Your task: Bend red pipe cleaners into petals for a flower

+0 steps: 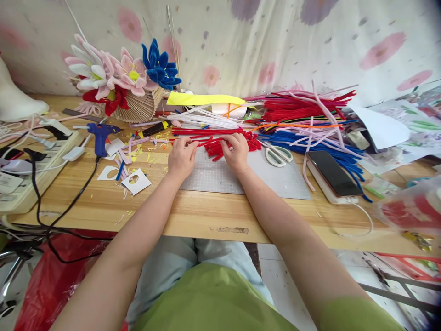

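Observation:
A red pipe cleaner (208, 140) stretches between my two hands above the grey cutting mat (217, 181). My left hand (181, 157) pinches its left end, thumb and fingers together. At the other end my right hand (236, 151) is closed on it, the fingertips partly hidden. Short red pipe-cleaner pieces (215, 151) lie heaped on the mat beneath and beside my right hand. Longer red pipe cleaners (203, 132) lie just behind my hands. Scissors with pale handles (278, 156) rest on the mat to the right of my right hand.
Left stand a blue glue gun (99, 138), a power strip (51, 170), cut white cards (137, 182) and fuzzy flowers (134, 76). Bundled red (303, 108) and blue pipe cleaners (330, 151) lie right, near a phone (334, 174) on a white block and a plastic cup (413, 207).

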Demonstrator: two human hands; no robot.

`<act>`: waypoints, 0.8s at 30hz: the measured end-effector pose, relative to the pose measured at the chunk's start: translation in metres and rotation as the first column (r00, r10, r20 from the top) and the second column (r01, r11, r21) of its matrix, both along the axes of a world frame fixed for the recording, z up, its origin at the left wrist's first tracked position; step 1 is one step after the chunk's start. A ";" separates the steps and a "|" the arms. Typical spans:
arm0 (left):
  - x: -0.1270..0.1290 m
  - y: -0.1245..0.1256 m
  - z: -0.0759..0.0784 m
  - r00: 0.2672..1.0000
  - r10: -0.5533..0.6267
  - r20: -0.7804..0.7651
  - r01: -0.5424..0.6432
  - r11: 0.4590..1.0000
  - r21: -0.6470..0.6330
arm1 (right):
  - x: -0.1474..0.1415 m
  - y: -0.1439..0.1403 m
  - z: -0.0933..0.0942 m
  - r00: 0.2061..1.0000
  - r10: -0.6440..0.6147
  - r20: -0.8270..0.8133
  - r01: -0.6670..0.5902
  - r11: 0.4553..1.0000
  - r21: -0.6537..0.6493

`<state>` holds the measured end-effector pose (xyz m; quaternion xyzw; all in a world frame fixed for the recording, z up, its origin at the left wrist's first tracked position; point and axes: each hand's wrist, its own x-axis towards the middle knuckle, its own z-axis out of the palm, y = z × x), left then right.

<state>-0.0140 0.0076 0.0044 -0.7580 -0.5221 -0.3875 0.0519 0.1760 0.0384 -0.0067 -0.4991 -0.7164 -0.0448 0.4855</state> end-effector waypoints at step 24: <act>0.017 0.001 -0.015 0.559 0.223 0.798 0.503 0.674 -0.541 | -0.014 -0.006 -0.005 0.520 0.247 -0.818 -0.813 0.438 -0.385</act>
